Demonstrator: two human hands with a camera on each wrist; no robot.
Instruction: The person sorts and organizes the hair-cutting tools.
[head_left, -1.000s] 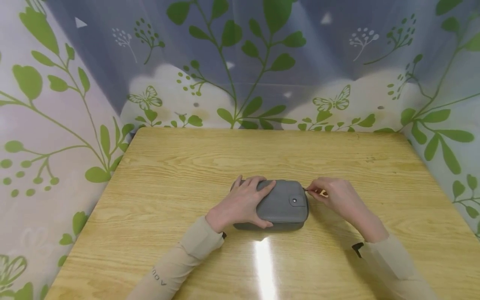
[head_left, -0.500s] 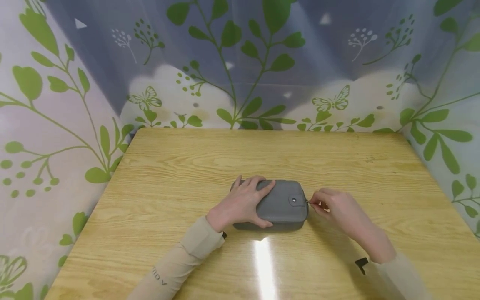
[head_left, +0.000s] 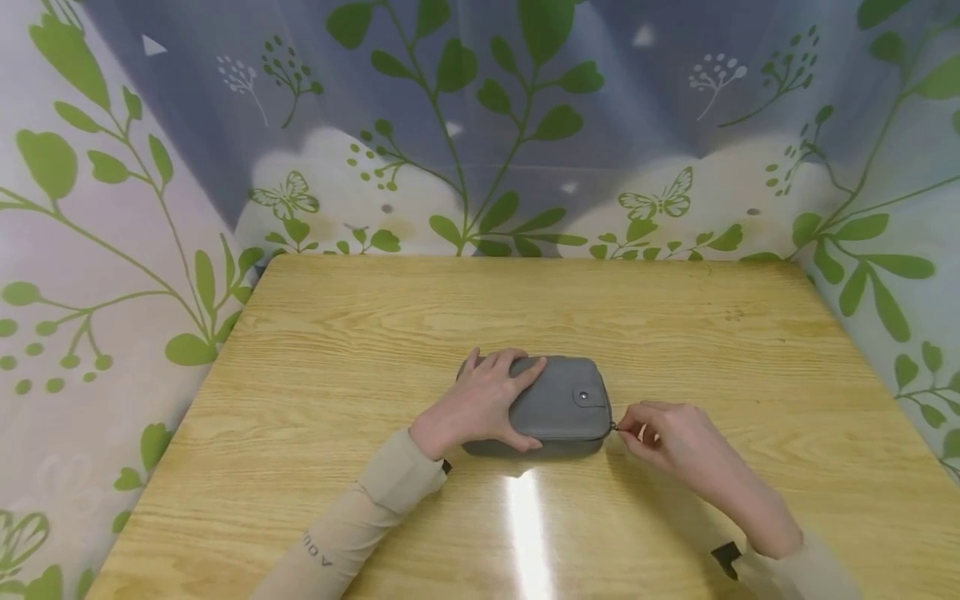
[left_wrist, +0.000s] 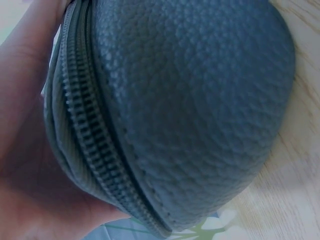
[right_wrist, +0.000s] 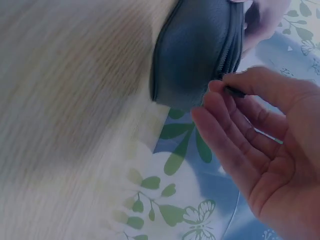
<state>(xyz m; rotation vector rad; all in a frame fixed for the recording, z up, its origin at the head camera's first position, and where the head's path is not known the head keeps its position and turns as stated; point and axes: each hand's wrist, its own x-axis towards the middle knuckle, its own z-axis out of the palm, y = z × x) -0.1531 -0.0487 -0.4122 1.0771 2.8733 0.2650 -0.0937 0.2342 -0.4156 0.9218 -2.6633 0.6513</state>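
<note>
A grey zippered case (head_left: 557,396) of pebbled, leather-like material lies on the table, a small snap tab (head_left: 584,397) near its right end. My left hand (head_left: 480,404) grips the left part from above, thumb along the near side and fingers spread to the far edge. In the left wrist view, the zipper (left_wrist: 92,127) curves round the case's end beside the palm. At the near right corner my right hand (head_left: 678,437) pinches the zipper pull (right_wrist: 234,91) between thumb and index finger. The pull's dark end sticks out from these fingers in the right wrist view.
The wood-grain table (head_left: 360,333) extends round the case on all sides. Behind it and at both sides hangs a leaf-patterned curtain (head_left: 420,192). A bright light reflection (head_left: 528,533) lies on the tabletop in front of the case.
My right hand has drawn the zipper pull along the case's right end, from the far corner to the near one. The left hand keeps its hold on the case.
</note>
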